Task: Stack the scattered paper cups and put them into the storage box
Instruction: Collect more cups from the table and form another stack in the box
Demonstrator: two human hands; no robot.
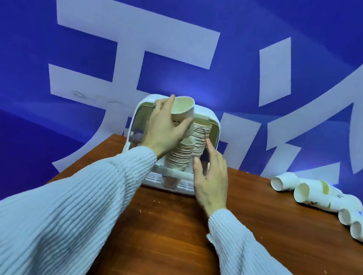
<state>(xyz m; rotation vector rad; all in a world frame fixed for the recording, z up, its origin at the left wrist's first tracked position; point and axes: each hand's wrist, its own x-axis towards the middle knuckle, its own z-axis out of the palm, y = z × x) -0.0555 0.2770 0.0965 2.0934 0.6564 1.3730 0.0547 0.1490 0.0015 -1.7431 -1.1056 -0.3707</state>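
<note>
A white storage box (214, 128) stands at the table's far edge, its open front facing me. Two tall stacks of paper cups stand inside it: a shorter stack (179, 157) in front and a taller stack (201, 137) behind it on the right. My left hand (165, 128) holds a single paper cup (183, 108) tilted with its mouth toward me, above the shorter stack. My right hand (211, 176) hovers with fingers spread beside the taller stack, its fingertips at the cup rims.
Several loose paper cups (320, 195) lie on their sides at the right end of the brown wooden table (162, 238). A blue wall with large white characters rises right behind the box.
</note>
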